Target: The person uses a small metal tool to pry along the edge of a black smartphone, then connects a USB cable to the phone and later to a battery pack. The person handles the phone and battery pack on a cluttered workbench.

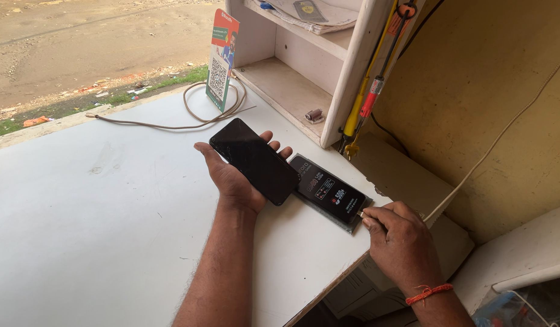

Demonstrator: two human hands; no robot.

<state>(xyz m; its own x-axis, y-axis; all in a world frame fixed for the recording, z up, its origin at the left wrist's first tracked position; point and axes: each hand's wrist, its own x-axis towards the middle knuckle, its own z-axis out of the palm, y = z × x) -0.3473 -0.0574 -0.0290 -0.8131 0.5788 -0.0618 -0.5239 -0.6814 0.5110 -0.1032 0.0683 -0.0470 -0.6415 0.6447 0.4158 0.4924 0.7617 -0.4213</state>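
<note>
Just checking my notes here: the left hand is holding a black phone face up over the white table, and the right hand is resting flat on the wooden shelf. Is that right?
Not quite. The right hand is not on the wooden shelf; its fingers pinch a cable end at the black device lying on the white table. The left hand does hold the black phone face up. The head view shows this.

I saw even daylight coming from the open roadside at upper left. The white counter looked bright, shadows stayed soft, focus held sharp, and the edges bent slightly.
</note>
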